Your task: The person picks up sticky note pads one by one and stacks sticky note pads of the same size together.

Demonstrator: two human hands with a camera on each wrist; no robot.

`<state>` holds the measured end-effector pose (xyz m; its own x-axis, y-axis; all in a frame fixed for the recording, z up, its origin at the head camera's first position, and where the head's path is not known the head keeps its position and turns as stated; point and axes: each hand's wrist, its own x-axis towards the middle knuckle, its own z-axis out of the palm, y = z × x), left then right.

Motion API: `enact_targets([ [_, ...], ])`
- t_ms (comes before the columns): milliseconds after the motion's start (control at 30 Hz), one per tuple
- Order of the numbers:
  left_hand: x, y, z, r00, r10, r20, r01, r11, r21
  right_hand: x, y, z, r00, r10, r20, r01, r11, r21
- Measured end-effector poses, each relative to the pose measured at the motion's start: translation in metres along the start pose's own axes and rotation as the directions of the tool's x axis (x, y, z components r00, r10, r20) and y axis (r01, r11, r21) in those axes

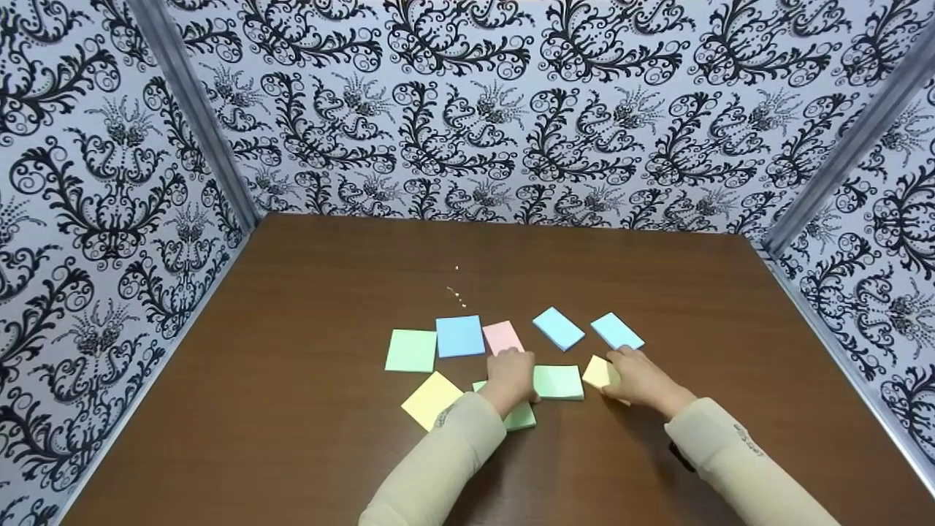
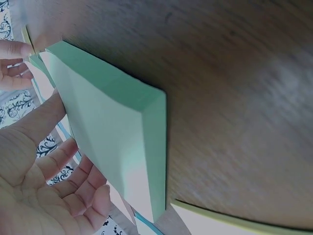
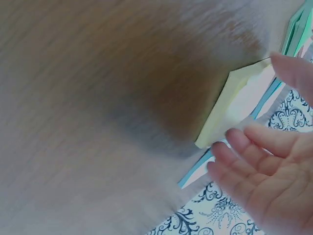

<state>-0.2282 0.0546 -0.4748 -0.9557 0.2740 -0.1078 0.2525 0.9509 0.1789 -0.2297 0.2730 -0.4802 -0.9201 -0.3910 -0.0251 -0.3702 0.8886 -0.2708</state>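
lying right of centre on the worktop [image 1: 307,292], a small yellow sticky-note pad [image 1: 599,371] has my right hand [image 1: 643,376] over its right side, clearly the nearer hand. from those fingers the pad lies down and to the left, long axis running upper left to lower right. the fingers are spread apart from the thumb, around the pad; i can't tell how firmly they touch. at centre, my left hand [image 1: 510,376] is above a thick green pad [image 1: 520,418], fingers loosely bent, thumb apart; contact i can't confirm.

i count nine pads: three green, two yellow, one pink pad [image 1: 502,336], one square blue pad [image 1: 460,336] and two oblong light blue pads [image 1: 559,329], these upper right of the hands.
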Motion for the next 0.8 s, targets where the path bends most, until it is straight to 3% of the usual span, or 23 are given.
enact_targets([
  [100, 0.000, 0.000, -0.001, 1.000, 0.007, 0.000, -0.007, 1.000, -0.002, 0.001, 0.001, 0.002, 0.999, -0.039, -0.012, 0.040, 0.999, 0.020],
  [200, 0.000, 0.000, -0.002, 1.000, 0.011, 0.002, -0.011, 1.000, -0.005, 0.003, 0.003, 0.003, 0.992, -0.128, -0.009, 0.128, 0.992, 0.016],
  [333, -0.001, 0.000, -0.003, 1.000, 0.007, 0.012, -0.007, 1.000, -0.008, 0.002, 0.009, 0.002, 0.973, -0.229, 0.041, 0.228, 0.973, 0.015],
  [500, 0.000, 0.000, -0.001, 1.000, 0.010, 0.015, -0.010, 1.000, 0.009, 0.000, 0.014, 0.000, 0.964, -0.250, 0.090, 0.248, 0.968, 0.035],
  [600, 0.000, 0.000, 0.001, 1.000, 0.015, 0.013, -0.015, 1.000, 0.020, 0.000, 0.017, 0.000, 0.962, -0.264, 0.074, 0.263, 0.965, 0.016],
  [800, 0.000, -0.003, 0.002, 1.000, 0.019, 0.001, -0.019, 1.000, 0.002, 0.002, 0.022, 0.004, 0.935, -0.352, 0.030, 0.353, 0.935, -0.024],
])
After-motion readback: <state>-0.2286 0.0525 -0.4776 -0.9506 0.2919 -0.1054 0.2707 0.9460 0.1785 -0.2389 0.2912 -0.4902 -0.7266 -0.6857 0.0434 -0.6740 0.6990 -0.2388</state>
